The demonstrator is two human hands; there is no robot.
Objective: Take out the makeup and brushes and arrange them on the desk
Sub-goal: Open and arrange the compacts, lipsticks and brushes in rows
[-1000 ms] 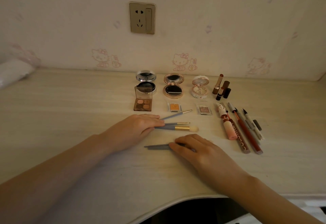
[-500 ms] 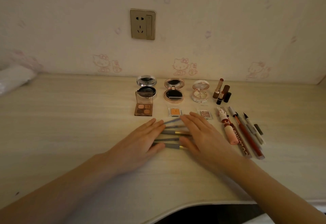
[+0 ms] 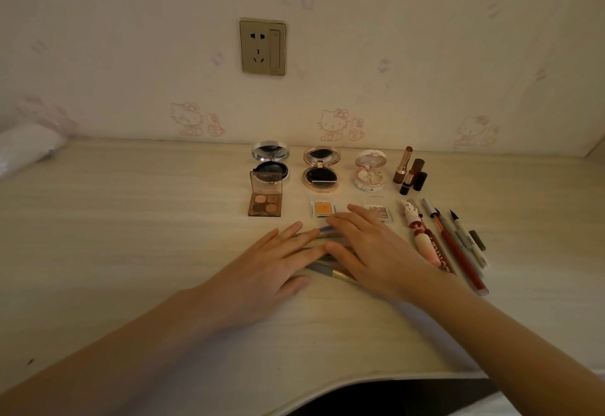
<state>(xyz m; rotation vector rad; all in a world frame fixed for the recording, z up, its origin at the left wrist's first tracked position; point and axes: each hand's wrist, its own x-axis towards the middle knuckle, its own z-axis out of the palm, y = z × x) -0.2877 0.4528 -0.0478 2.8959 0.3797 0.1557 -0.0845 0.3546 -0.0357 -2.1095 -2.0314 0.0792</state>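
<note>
Several grey-handled makeup brushes (image 3: 322, 272) lie side by side on the pale desk (image 3: 131, 235), mostly hidden under my hands. My left hand (image 3: 262, 268) lies flat on their left ends, fingers spread. My right hand (image 3: 370, 252) lies flat on their right ends, and the fingertips of both hands nearly meet. Behind them stand three open round compacts (image 3: 320, 170), an eyeshadow palette (image 3: 265, 199), two small pans (image 3: 321, 208) and lipsticks (image 3: 409, 170). Pens and liners (image 3: 458, 245) lie in a row at the right.
A wall with a power socket (image 3: 263, 46) rises right behind the desk. A white bundle (image 3: 26, 150) lies at the far left. The desk's curved front edge (image 3: 294, 396) runs close below my forearms.
My right hand came up from the lone front brush and both hands now lie flat over the gathered brushes, closer together than before.
</note>
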